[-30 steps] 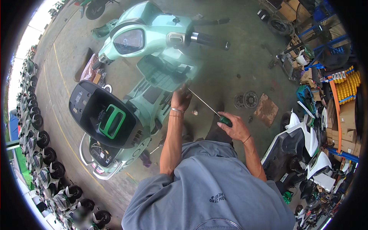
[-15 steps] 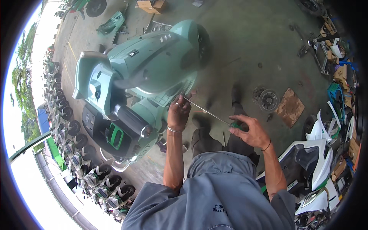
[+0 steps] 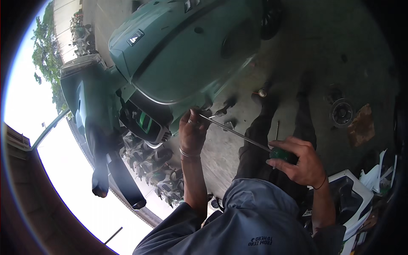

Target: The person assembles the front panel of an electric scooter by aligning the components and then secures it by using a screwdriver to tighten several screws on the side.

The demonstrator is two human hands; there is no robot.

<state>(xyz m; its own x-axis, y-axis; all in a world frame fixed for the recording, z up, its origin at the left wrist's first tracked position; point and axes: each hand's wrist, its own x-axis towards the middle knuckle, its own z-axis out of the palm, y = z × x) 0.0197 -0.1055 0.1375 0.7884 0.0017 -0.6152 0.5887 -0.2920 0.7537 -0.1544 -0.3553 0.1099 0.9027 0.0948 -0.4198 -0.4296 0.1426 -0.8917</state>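
A long screwdriver with a thin metal shaft and a dark green handle slants between my hands. My right hand is closed round the handle, thumb and fingers on either side of it. At the other end, the fingers of my left hand pinch the shaft close to its tip. That tip is beside the lower edge of a mint-green scooter, just below its seat and body panel; what it touches there is hidden by my fingers.
Dark handlebar grips jut out at the left. A wheel rim and a brown cardboard piece lie on the floor at the right. White body panels stand near my right elbow. Several parked scooters line up beyond.
My view has come lower and nearer to the scooter, which looks larger, and its handlebar has swung. Both hands keep the screwdriver, its tip still by the scooter's lower side.
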